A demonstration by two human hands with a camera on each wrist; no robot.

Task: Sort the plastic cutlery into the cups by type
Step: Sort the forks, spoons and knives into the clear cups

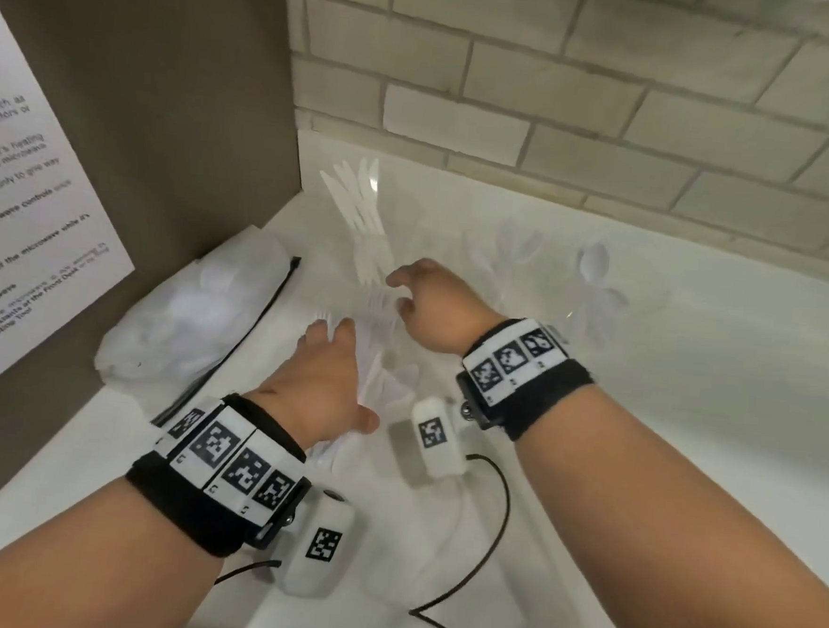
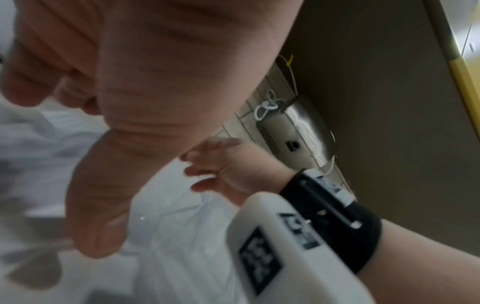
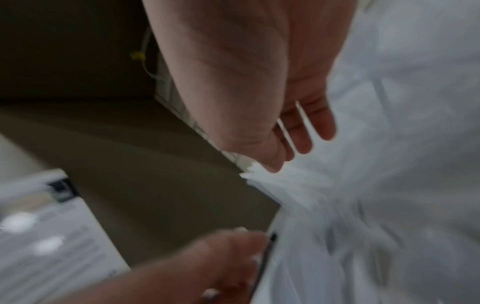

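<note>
Loose white plastic cutlery (image 1: 382, 360) lies in a pile on the white counter (image 1: 689, 431). My left hand (image 1: 328, 357) reaches over the pile's left side with fingers stretched out, holding nothing that I can see. My right hand (image 1: 421, 294) hovers above the pile's far side with fingers relaxed and apart, empty in the right wrist view (image 3: 298, 133). Just beyond it a clear cup holds a fan of knives (image 1: 358, 207); their ends (image 3: 255, 178) show close to my right fingertips. Further right, spoons (image 1: 518, 245) and more cutlery (image 1: 597, 272) stand in faint clear cups.
A clear zip bag (image 1: 191, 318) with white cutlery lies at the left against a brown panel (image 1: 146, 123) that carries a printed notice (image 1: 27, 213). A brick wall (image 1: 566, 79) closes the back. A black cable (image 1: 495, 540) runs across the near counter.
</note>
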